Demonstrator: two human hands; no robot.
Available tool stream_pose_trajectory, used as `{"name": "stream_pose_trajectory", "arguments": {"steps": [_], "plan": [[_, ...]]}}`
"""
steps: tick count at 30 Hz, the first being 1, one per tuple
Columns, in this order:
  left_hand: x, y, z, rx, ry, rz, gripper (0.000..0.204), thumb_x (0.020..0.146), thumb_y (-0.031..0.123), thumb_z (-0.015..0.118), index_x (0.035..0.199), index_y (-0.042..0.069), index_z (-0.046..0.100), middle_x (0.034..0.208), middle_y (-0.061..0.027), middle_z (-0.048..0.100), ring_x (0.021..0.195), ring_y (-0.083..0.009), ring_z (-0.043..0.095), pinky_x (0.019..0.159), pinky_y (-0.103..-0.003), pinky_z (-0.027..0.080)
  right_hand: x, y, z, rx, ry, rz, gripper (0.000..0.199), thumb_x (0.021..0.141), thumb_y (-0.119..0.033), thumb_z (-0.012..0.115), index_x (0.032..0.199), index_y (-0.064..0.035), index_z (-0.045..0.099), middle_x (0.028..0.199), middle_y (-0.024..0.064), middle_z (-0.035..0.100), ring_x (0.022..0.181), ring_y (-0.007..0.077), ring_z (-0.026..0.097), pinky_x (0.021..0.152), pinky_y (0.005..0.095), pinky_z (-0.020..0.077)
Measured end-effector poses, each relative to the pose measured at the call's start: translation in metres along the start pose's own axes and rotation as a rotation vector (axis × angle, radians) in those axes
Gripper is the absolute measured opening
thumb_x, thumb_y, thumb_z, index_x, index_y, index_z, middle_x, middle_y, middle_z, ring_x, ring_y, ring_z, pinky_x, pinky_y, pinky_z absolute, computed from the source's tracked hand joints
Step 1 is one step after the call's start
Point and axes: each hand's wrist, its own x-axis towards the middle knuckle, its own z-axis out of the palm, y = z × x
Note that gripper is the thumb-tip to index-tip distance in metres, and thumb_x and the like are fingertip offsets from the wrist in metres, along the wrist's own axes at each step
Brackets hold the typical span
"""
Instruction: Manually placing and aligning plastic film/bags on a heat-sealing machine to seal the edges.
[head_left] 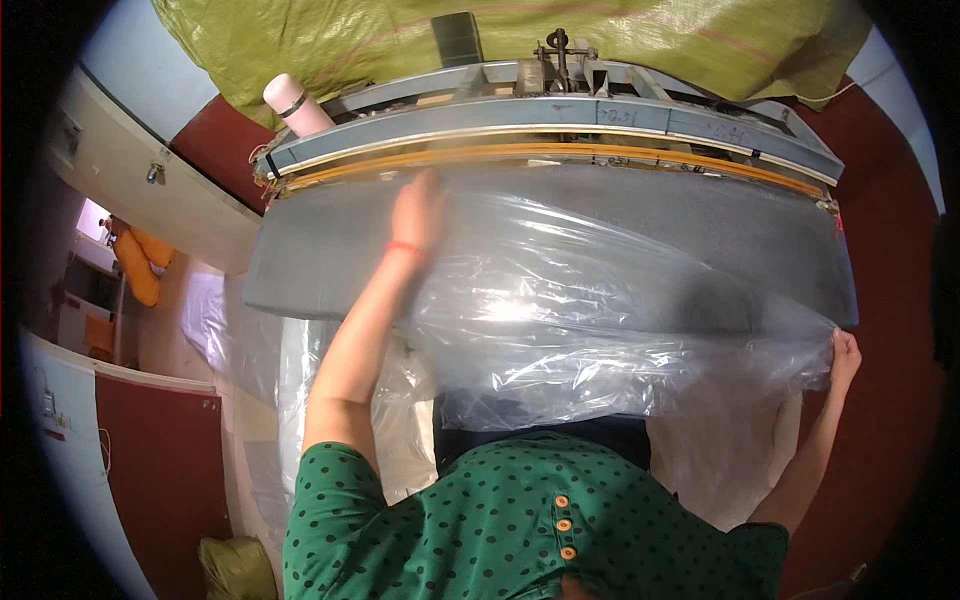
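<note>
A clear plastic sheet (520,300) spreads over the grey bench top (330,240) and hangs down past its near edge against my body. My right hand (846,358) pinches the sheet's edge at the bench's right end, pulling that corner into taut folds. My left hand (420,215), smeared by motion, is over the sheet's left part near the far side of the bench. Its fingers are too blurred to read, and I cannot tell whether it presses on the plastic.
Along the bench's far side runs a grey metal frame (480,128) with orange strips (540,153) and a clamp-like fitting (560,60). A pink bottle (297,105) leans at its left end. A yellow-green sheet (660,40) hangs behind. More clear plastic (300,350) hangs below the bench's left side.
</note>
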Motion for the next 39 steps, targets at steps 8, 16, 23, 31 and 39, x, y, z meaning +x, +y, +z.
{"name": "stream_pose_trajectory", "arguments": {"steps": [8, 16, 23, 31, 39], "plan": [[0.022, -0.011, 0.021, -0.085, 0.330, 0.007, 0.015, 0.080, 0.016, 0.049, 0.073, 0.002, 0.054, 0.071, -0.0127, 0.056, 0.062, -0.0273, 0.052, 0.059, -0.033, 0.043, 0.060, -0.035, 0.042, -0.150, 0.294, -0.091, 0.026, 0.079, -0.027, 0.059, 0.084, -0.0017, 0.062, 0.077, 0.0005, 0.059, 0.072, 0.0083, 0.050, 0.070, 0.0224, 0.0404], [0.068, -0.126, -0.005, -0.292, 0.694, -0.245, 0.021, 0.081, 0.019, 0.051, 0.067, 0.004, 0.050, 0.059, -0.0001, 0.047, 0.055, -0.0095, 0.043, 0.051, -0.025, 0.037, 0.130, -0.126, 0.228, 0.189, 0.243, -0.219, 0.021, 0.080, -0.024, 0.059, 0.085, -0.0035, 0.059, 0.076, 0.0046, 0.060, 0.070, 0.0099, 0.053, 0.066, 0.0241, 0.0422], [0.075, -0.113, -0.011, -0.637, 0.628, -0.261, 0.014, 0.078, 0.013, 0.055, 0.068, 0.006, 0.048, 0.058, 0.0021, 0.046, 0.050, -0.0057, 0.039, 0.044, -0.019, 0.032, 0.145, -0.139, 0.251, 0.175, 0.343, -0.111, 0.018, 0.073, -0.016, 0.065, 0.077, -0.0022, 0.055, 0.069, 0.0032, 0.058, 0.060, 0.0089, 0.052, 0.058, 0.0218, 0.0417], [0.072, -0.112, -0.027, -0.771, 0.814, -0.555, 0.014, 0.078, 0.006, 0.048, 0.090, 0.001, 0.043, 0.073, -0.0063, 0.052, 0.058, -0.0122, 0.049, 0.053, -0.023, 0.042, 0.133, -0.164, 0.240, 0.329, 0.284, -0.029, 0.011, 0.077, -0.013, 0.053, 0.082, -0.0034, 0.052, 0.065, 0.0027, 0.054, 0.054, 0.0094, 0.049, 0.048, 0.0237, 0.0416], [0.015, -0.120, -0.050, -0.143, 0.395, -0.328, 0.028, 0.082, 0.024, 0.053, 0.084, -0.003, 0.057, 0.087, -0.0123, 0.059, 0.083, -0.0198, 0.052, 0.075, -0.030, 0.041, 0.102, -0.168, 0.216, 0.212, 0.151, -0.289, 0.017, 0.080, -0.017, 0.058, 0.081, 0.0005, 0.057, 0.069, 0.0024, 0.056, 0.064, 0.0088, 0.050, 0.061, 0.0215, 0.0401]]}}
